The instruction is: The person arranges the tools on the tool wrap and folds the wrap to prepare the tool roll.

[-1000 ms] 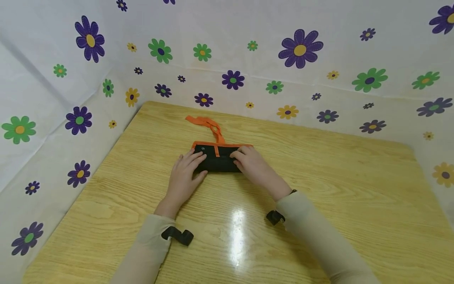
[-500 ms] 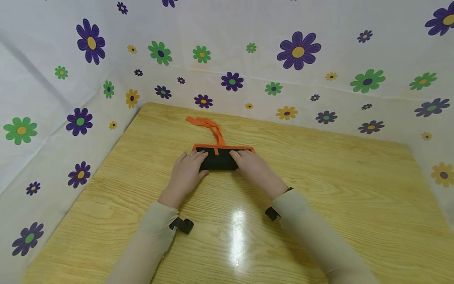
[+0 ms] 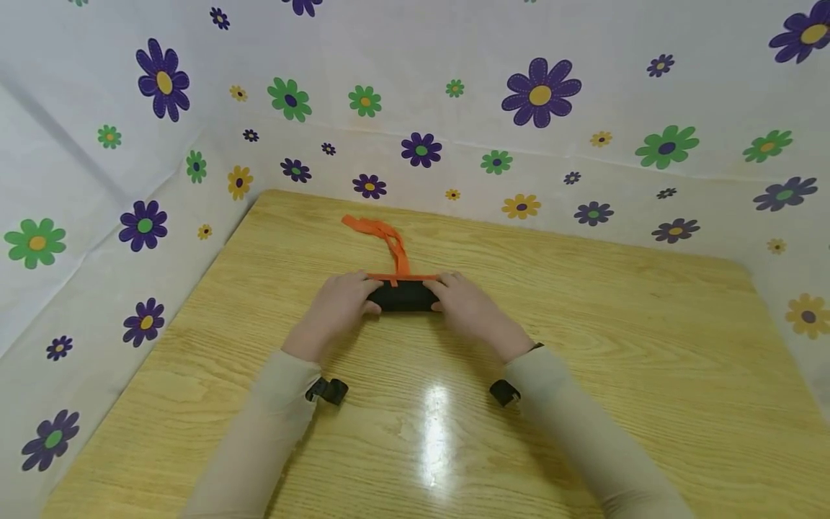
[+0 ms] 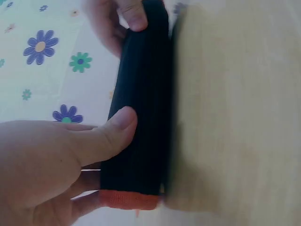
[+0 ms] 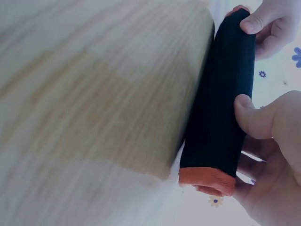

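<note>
A black fabric roll (image 3: 407,297) with orange edging lies across the table, and an orange tie strap (image 3: 397,249) trails from its far edge. My left hand (image 3: 340,306) grips its left end, thumb on the near side and fingers over the far side. At the right end my right hand (image 3: 470,310) holds it the same way. In the left wrist view the thumb presses the black cloth (image 4: 141,108) just above an orange-bound end (image 4: 129,199). The right wrist view shows the other orange end (image 5: 207,180), its cloth layers coiled, beside the right thumb.
The wood-grain table (image 3: 635,346) spreads out on both sides and in front. A white cloth with printed flowers (image 3: 421,86) hangs behind and along the left edge. Black straps (image 3: 327,391) stick out at both sleeve cuffs.
The fingers of both hands have moved from lying on top to wrapping over the far side. The flat flap with its white mark has been rolled under, leaving a narrower black roll.
</note>
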Demonstrator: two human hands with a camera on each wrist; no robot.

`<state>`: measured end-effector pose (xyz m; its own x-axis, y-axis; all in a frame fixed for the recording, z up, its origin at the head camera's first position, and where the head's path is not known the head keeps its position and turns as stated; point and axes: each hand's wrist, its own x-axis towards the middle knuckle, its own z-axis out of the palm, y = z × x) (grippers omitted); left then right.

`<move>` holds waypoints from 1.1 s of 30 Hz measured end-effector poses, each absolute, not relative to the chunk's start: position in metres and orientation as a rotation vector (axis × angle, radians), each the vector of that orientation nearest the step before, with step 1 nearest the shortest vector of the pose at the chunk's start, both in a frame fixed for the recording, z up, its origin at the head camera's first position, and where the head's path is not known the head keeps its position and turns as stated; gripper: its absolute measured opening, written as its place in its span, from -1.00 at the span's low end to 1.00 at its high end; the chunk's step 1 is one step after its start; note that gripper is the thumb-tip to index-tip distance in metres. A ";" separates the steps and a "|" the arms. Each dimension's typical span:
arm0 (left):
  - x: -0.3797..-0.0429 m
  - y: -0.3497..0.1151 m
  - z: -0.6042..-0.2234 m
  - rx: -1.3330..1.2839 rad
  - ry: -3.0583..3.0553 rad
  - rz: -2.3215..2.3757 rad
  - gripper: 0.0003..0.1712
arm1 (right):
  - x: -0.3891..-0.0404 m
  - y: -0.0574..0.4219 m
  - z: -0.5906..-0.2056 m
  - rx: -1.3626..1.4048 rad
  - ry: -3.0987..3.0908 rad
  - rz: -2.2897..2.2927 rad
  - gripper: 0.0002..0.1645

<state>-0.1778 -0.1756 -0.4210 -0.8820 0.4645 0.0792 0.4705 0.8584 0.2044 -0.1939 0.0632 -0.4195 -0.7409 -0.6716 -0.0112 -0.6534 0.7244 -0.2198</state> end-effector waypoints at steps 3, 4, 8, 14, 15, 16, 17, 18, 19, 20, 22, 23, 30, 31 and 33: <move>-0.182 -0.174 -0.415 -0.784 -3.050 -0.448 -0.57 | -0.196 0.068 -0.418 -1.021 2.757 -0.429 -0.50; -0.182 -0.174 -0.414 -0.781 -3.081 -0.483 -0.61 | -0.196 0.070 -0.418 -0.995 2.725 -0.483 -0.55; -0.181 -0.172 -0.417 -0.776 -3.096 -0.462 -0.68 | -0.194 0.074 -0.423 -1.015 2.710 -0.529 -0.57; -0.172 -0.166 -0.425 -0.647 -2.943 -0.328 -0.68 | -0.188 0.076 -0.424 -1.151 2.833 -0.289 -0.20; -0.171 -0.164 -0.425 -0.622 -2.928 -0.335 -0.70 | -0.189 0.076 -0.424 -1.177 2.848 -0.267 -0.20; -0.170 -0.163 -0.426 -0.602 -2.914 -0.344 -0.72 | -0.190 0.076 -0.424 -1.201 2.863 -0.252 -0.22; -0.169 -0.161 -0.426 -0.586 -2.900 -0.344 -0.75 | -0.191 0.075 -0.423 -1.218 2.873 -0.256 -0.25; -0.169 -0.159 -0.427 -0.577 -2.884 -0.327 -0.76 | -0.193 0.075 -0.423 -1.234 2.887 -0.267 -0.29; -0.170 -0.158 -0.427 -0.572 -2.873 -0.308 -0.77 | -0.196 0.075 -0.423 -1.247 2.890 -0.286 -0.30; -0.170 -0.156 -0.427 -0.566 -2.867 -0.285 -0.75 | -0.198 0.075 -0.424 -1.245 2.885 -0.315 -0.33; -0.172 -0.154 -0.428 -0.554 -2.883 -0.231 -0.65 | -0.203 0.076 -0.424 -1.208 2.859 -0.387 -0.40; -0.173 -0.154 -0.429 -0.555 -2.901 -0.204 -0.58 | -0.205 0.076 -0.424 -1.175 2.835 -0.428 -0.46; -0.181 -0.156 -0.432 -0.617 -2.985 -0.178 -0.34 | -0.208 0.077 -0.424 -1.121 2.912 -0.285 -0.48; -0.183 -0.157 -0.432 -0.629 -2.981 -0.173 -0.37 | -0.207 0.077 -0.424 -1.153 2.957 -0.227 -0.47; -0.187 -0.157 -0.431 -0.649 -2.986 -0.168 -0.43 | -0.205 0.076 -0.423 -1.210 3.035 -0.119 -0.50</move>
